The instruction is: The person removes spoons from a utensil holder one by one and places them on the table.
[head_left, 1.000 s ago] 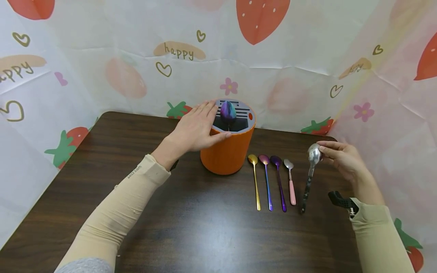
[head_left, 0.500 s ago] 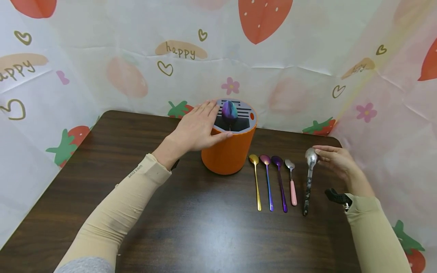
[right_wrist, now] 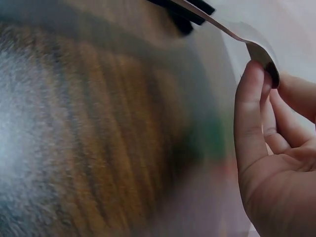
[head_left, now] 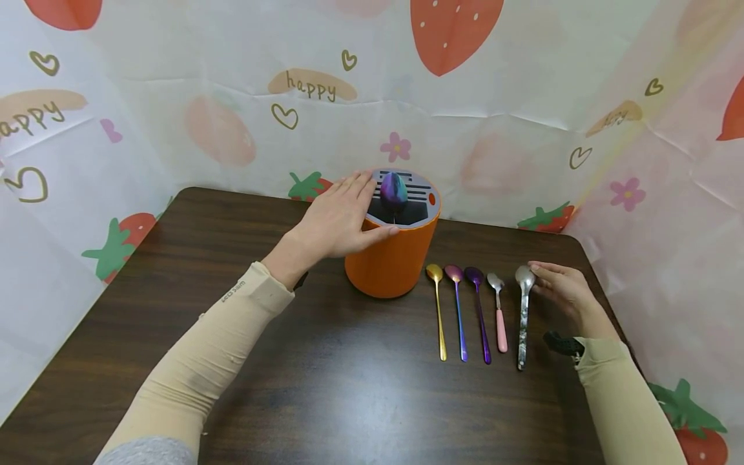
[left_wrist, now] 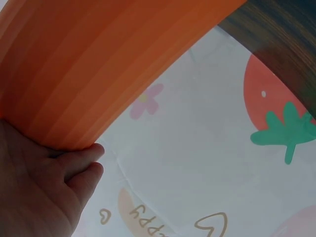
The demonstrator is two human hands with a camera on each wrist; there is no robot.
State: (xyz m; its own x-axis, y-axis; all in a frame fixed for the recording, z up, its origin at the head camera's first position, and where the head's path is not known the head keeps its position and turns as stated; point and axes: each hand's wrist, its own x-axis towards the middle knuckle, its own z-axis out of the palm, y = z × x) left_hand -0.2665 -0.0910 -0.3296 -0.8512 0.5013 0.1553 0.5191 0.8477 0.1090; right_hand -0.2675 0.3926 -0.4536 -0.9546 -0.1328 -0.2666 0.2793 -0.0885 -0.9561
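My left hand point(head_left: 340, 219) lies on the left side of an orange cylindrical holder point(head_left: 386, 268), fingers extended along its rim and thumb on the near edge. The left wrist view has its fingertips against the orange wall point(left_wrist: 94, 74). Out of the holder's slotted grey top rises the purple-blue bowl of an upright spoon point(head_left: 394, 192). At the right, my right hand point(head_left: 564, 290) pinches a silver spoon point(head_left: 524, 316) with a black-and-white patterned handle by its bowl, the handle pointing toward me. In the right wrist view, thumb and fingertips hold the bowl's edge point(right_wrist: 266, 61).
Several spoons lie in a row between holder and right hand: a gold spoon point(head_left: 437, 313), a pink-and-blue spoon point(head_left: 459, 313), a purple spoon point(head_left: 480, 316) and a pink-handled spoon point(head_left: 499, 313). A printed white cloth point(head_left: 494, 129) backs the dark wooden table point(head_left: 279, 400).
My right hand has brought the patterned-handle spoon leftward and lower, beside the row, its handle now nearly parallel to the others. My left hand keeps its place on the holder.
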